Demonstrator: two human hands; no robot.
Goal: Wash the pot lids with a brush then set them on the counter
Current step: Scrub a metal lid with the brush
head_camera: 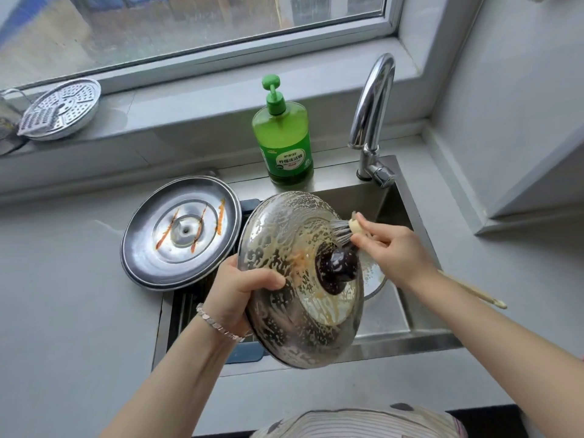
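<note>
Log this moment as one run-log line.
step: scrubbing | left hand: grips soapy lid over sink | right hand: grips brush, bristles by knob | second lid: stained, at sink edge

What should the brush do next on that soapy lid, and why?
Probably sweep the brush down past the knob across the lower half of the lid: brownish streaks show there, and the left hand grips the rim.

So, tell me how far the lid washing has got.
Done: no clean lid sits on the counter yet. In hand: the left hand grips the sudsy lid over the sink while the right hand scrubs near its knob with the brush. Left: rinsing it, and the whole steel lid with orange streaks at the sink's left edge.
</note>
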